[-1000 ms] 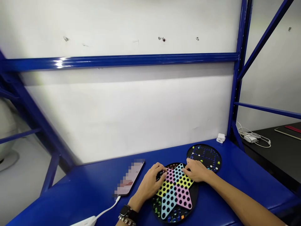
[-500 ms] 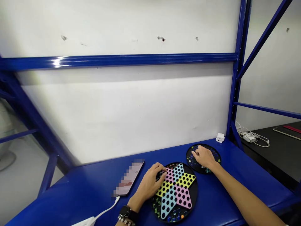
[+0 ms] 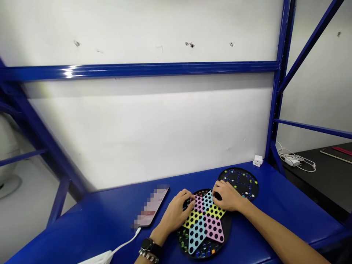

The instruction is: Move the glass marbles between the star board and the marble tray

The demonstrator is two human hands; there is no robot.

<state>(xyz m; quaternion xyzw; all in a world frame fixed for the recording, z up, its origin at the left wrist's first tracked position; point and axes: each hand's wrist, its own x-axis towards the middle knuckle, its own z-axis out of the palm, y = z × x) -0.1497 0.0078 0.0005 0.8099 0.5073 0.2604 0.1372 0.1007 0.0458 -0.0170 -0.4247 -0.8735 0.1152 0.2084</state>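
Note:
A Chinese checkers board point(image 3: 205, 222) with a pink, yellow and blue star lies in a round black tray point(image 3: 228, 231). Glass pieces fill the tray's side compartments, green at lower left and blue at the near edge. My left hand point(image 3: 177, 209) curls over the board's upper left, thumb and forefinger closing on the tip of a pink point. My right hand point(image 3: 227, 196) is closed over the far blue point; what its fingers pinch, if anything, is hidden. Behind it stands a second round black tray point(image 3: 244, 179) with scattered blue, yellow and white pieces, partly covered by the hand.
A phone point(image 3: 152, 209) with a white cable point(image 3: 127, 242) lies left of the board on the blue table point(image 3: 110, 212). A white charger plug point(image 3: 257, 160) stands at the back right. Blue frame posts point(image 3: 271, 121) flank the table, and a wall rises behind it.
My right hand has moved left and nearer, from over the second tray to the board's far blue point, uncovering more pieces there. My left hand has stayed in place.

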